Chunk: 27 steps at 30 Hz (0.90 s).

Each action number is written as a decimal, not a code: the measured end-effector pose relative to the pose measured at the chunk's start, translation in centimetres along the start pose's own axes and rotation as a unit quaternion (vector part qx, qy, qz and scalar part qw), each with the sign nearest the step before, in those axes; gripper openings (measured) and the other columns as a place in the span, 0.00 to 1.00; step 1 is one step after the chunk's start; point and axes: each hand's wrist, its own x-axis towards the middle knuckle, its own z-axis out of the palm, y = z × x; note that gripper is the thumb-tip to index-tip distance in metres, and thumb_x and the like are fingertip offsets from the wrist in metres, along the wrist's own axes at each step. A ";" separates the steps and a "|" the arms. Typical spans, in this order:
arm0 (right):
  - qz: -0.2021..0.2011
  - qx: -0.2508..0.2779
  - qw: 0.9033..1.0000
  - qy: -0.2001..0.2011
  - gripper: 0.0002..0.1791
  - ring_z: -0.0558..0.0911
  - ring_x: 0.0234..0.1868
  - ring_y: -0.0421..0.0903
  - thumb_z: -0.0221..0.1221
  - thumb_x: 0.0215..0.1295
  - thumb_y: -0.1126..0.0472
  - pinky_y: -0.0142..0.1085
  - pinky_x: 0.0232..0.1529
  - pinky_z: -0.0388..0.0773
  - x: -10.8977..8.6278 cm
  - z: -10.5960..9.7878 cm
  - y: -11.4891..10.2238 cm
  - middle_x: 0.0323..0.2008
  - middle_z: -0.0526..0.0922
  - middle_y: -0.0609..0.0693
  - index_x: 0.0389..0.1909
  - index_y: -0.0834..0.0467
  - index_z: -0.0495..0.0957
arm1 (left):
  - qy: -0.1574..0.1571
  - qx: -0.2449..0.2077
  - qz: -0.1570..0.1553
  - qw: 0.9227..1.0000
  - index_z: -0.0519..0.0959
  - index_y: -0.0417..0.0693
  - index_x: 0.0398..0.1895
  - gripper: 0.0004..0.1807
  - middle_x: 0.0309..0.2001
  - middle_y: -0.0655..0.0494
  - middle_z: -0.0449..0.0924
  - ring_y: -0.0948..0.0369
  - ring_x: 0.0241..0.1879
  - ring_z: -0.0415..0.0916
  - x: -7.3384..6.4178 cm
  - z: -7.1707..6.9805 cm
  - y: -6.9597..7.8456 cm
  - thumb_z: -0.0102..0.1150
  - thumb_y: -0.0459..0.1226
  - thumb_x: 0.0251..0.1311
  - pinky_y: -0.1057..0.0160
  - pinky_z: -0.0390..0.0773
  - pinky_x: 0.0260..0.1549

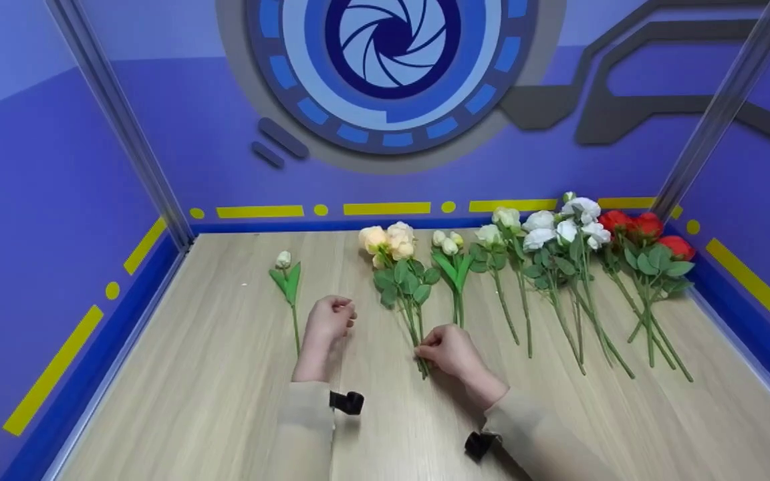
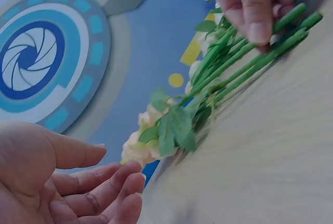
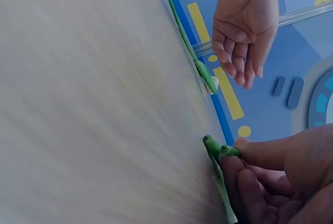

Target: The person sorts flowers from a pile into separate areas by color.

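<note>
Peach-coloured artificial roses lie with leafy green stems toward me. My right hand pinches a stem near its lower end, between thumb and fingers; in the right wrist view that hand is at two cut stem ends. My left hand hovers left of these stems, holding nothing. Its fingers are loosely bent in the left wrist view, palm turned up. A single white tulip lies left of the left hand. White tulips lie just beyond the right hand, their lower stems partly hidden by it.
Farther right on the wooden table lie pale cream roses, white flowers and red roses, their stems crossing. Blue-purple printed walls enclose the table at the back and sides.
</note>
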 end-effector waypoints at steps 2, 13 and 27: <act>-0.001 -0.010 1.000 0.006 0.09 0.75 0.18 0.36 0.73 0.58 0.65 0.28 0.21 0.72 0.0 0.0 0.0 0.17 0.82 0.44 0.22 0.60 0.83 | 0.023 0.014 -0.001 1.000 0.79 0.33 0.55 0.14 0.38 0.44 0.85 0.57 0.35 0.81 0.2 -0.9 -0.3 0.53 0.34 0.74 0.67 0.78 0.29; -0.035 -0.080 0.996 0.013 0.19 0.71 0.11 0.36 0.73 0.59 0.59 0.31 0.24 0.74 -0.5 0.0 -0.1 0.12 0.73 0.40 0.15 0.53 0.74 | 0.125 0.155 -0.039 0.979 0.71 0.30 0.55 0.17 0.50 0.31 0.79 0.41 0.49 0.79 -0.7 -5.0 -2.5 0.51 0.37 0.74 0.44 0.78 0.49; -0.026 -0.081 0.996 0.001 0.20 0.73 0.09 0.34 0.71 0.63 0.57 0.31 0.18 0.74 -0.8 0.0 -0.1 0.13 0.76 0.44 0.16 0.54 0.73 | 0.116 0.260 -0.059 0.957 0.78 0.31 0.39 0.13 0.39 0.34 0.83 0.50 0.34 0.75 -0.7 -5.6 -4.1 0.39 0.24 0.67 0.48 0.79 0.35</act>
